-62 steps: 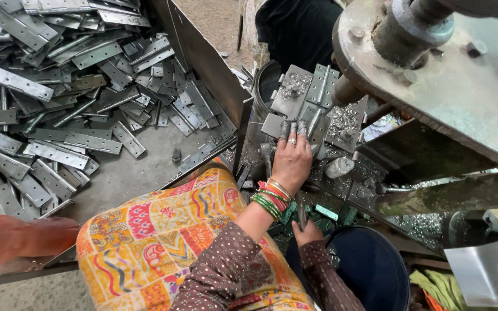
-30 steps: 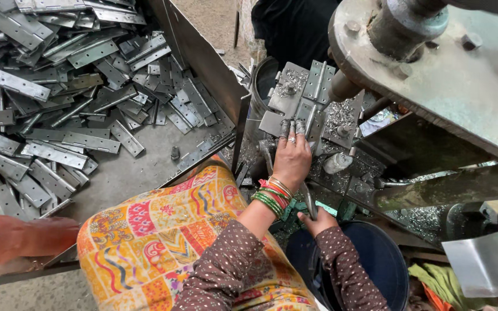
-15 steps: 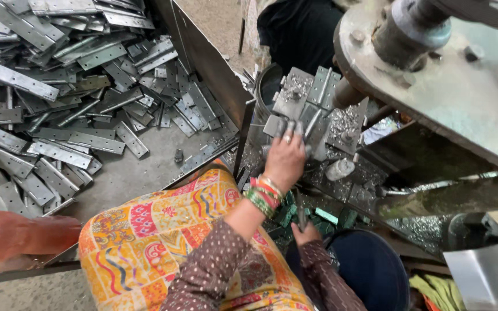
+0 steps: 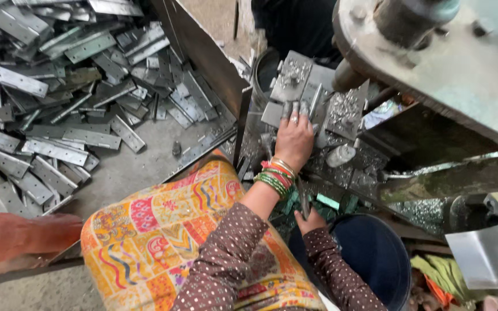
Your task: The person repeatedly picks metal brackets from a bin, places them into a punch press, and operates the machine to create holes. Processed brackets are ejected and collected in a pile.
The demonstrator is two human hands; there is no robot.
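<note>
My left hand point(image 4: 294, 138), with bangles at the wrist, reaches up to the machine's metal fixture point(image 4: 295, 75). Its fingers press on a flat grey metal plate point(image 4: 273, 113) lying at the fixture's front edge. My right hand point(image 4: 312, 220) sits lower, under the left forearm, closed around a thin dark lever point(image 4: 302, 198) that sticks upward. Metal shavings point(image 4: 344, 109) cover the fixture around the plate. Part of the right hand is hidden by the left arm.
A heap of grey hinge plates point(image 4: 59, 86) fills a sheet-metal tray on the left, bounded by a dark upright wall point(image 4: 203, 52). The machine's heavy body point(image 4: 451, 63) overhangs at upper right. A dark blue bucket point(image 4: 376, 259) stands below it. A blurred orange object point(image 4: 18, 239) lies bottom left.
My left hand has moved up from just below the fixture onto the plate at its front edge. The right hand has stayed on the lever.
</note>
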